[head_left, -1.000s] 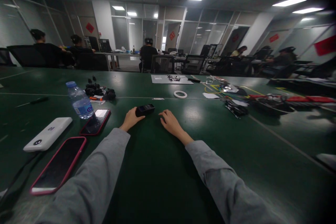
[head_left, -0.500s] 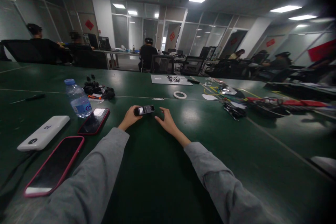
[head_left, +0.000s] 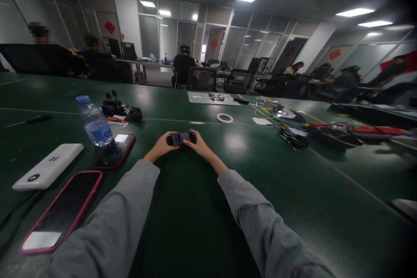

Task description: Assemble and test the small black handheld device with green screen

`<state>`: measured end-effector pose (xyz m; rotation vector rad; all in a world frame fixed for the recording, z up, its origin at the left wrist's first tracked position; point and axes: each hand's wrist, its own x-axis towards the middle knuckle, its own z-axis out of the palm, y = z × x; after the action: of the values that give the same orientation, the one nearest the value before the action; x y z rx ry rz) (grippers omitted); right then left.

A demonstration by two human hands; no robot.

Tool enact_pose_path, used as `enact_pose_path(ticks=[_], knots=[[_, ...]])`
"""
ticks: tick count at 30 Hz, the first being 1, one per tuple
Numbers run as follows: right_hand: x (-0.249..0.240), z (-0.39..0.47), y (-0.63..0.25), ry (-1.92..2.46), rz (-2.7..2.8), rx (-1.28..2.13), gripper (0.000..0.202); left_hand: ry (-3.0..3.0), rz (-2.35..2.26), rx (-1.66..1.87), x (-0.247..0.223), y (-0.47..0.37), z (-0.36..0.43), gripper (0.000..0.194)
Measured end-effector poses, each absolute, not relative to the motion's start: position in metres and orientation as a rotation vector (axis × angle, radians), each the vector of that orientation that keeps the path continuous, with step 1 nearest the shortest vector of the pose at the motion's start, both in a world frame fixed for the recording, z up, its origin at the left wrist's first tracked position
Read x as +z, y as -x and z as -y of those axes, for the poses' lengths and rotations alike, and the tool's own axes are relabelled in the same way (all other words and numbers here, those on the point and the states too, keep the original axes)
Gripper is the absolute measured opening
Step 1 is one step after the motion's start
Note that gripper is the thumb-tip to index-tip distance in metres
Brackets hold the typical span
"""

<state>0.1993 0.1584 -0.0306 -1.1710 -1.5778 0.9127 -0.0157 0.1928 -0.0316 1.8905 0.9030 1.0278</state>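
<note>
A small black device (head_left: pixel 181 138) with a little screen and buttons is held level above the green table (head_left: pixel 192 208). My left hand (head_left: pixel 163 145) grips its left end. Around its right end my right hand (head_left: pixel 200 144) is closed, with the thumb on the device's face. The fingers behind the device are partly hidden. To the left lie a phone in a red case (head_left: pixel 115 152), a larger phone in a pink case (head_left: pixel 63 210) and a white power bank (head_left: pixel 48 166) with a dark cable.
A water bottle (head_left: pixel 94 121) stands behind the phones, near black parts (head_left: pixel 120 110) and a screwdriver (head_left: pixel 37 119). Farther back are a white ring (head_left: pixel 224 118) and a grey board (head_left: pixel 213 99). Cables and tools (head_left: pixel 293 138) lie right. People sit beyond the table.
My right hand has moved left and closed on the device's right end; it was apart from it before. The device's small screen looks darker now. The view has shifted slightly.
</note>
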Motion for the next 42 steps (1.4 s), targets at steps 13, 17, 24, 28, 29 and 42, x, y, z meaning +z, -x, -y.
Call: enact_pose_path(ticks=[13, 17, 24, 28, 29, 42], knots=[[-0.032, -0.155, -0.206, 1.183, 1.710, 0.804, 0.084, -1.859, -0.824, 0.902, -0.025, 0.018, -0.192, 0.083], [-0.027, -0.151, -0.206, 1.215, 1.830, 0.690, 0.076, -1.872, -0.804, 0.868, -0.022, 0.019, -0.189, 0.085], [-0.018, -0.144, -0.210, 1.187, 1.831, 0.838, 0.063, -1.919, -0.777, 0.849, -0.020, 0.021, -0.188, 0.078], [-0.015, -0.143, -0.209, 1.196, 1.776, 0.903, 0.064, -1.928, -0.784, 0.846, -0.021, 0.023, -0.191, 0.077], [-0.014, -0.143, -0.208, 1.195, 1.762, 0.923, 0.064, -1.924, -0.781, 0.840, -0.021, 0.023, -0.191, 0.077], [-0.014, -0.148, -0.212, 1.129, 1.418, 1.119, 0.058, -1.513, -0.899, 0.875, -0.005, 0.030, -0.186, 0.072]])
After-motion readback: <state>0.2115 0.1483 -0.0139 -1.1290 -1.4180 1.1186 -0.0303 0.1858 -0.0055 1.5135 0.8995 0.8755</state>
